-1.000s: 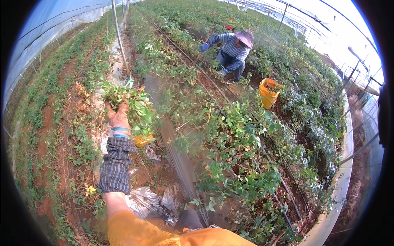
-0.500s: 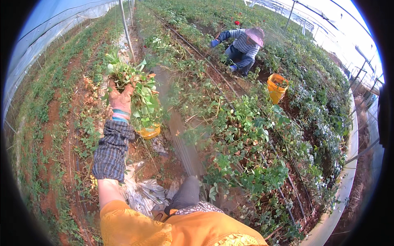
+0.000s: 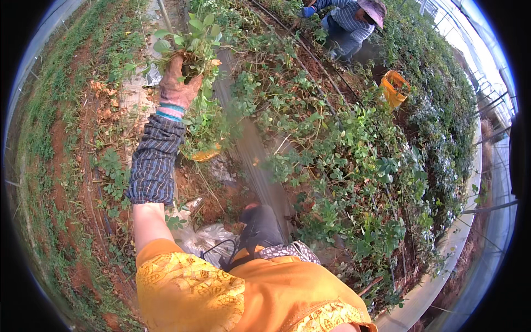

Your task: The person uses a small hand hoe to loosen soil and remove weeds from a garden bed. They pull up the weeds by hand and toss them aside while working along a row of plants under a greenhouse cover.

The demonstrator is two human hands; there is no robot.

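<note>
Closest in, an orange patterned garment [image 3: 221,293] fills the bottom edge. Beyond it the left hand [image 3: 178,88], in a worn reddish glove, is closed tight round a leafy green uprooted plant clump [image 3: 191,41], raised over the soil path. It looks light, limp and tearable, best gripped low at the stems. The right hand isn't visible. Farther off, an orange bucket [image 3: 394,88] stands among the rows.

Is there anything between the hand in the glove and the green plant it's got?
No, nothing visible. The left hand is closed right around the leafy plant clump, its gloved fingers touching the stems, lifted above the bed.
</note>
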